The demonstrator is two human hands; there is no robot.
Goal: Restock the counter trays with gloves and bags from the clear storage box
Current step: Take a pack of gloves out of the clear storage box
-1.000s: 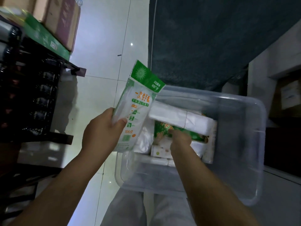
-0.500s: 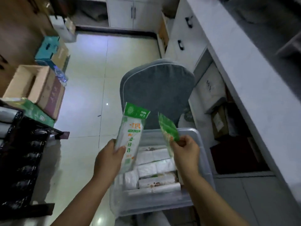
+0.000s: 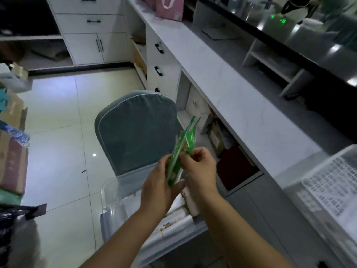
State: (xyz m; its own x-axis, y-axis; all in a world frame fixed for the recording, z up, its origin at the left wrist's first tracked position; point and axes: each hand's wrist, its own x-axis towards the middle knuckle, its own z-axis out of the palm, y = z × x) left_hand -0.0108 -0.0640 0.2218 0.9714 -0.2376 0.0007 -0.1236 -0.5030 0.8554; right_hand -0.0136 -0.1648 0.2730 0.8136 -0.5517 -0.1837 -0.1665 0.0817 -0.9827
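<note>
The restocking looks to be early or midway: two flat green-and-white plastic packets point(image 3: 181, 151) are out of the clear plastic storage box point(image 3: 110, 209) at the lower centre of the frame, but they have not reached any tray. They are held in the air just above the box, in front of the grey padded chair point(image 3: 135, 128), and stand nearly upright, edge-on to the camera. The left hand point(image 3: 158, 186) grips their lower part with curled fingers. The right hand point(image 3: 201, 171) pinches them a little higher between thumb and fingers, so the two packets lie pressed together as one stack. Under the forearms the box holds more white wrapped rolls and packs point(image 3: 173, 223), so there is stock left to move. The white perforated plastic tray point(image 3: 328, 182) sits on the pale stone-look counter point(image 3: 231, 89) at the right edge of the frame, well apart from the hands; I cannot tell what is in it. My guess is that carrying the stack across to it is the step left. Half a second ago each hand held its own packet, with a gap between them; a second ago the right hand was down inside the box. The view has also swung up and right towards the counter
</note>
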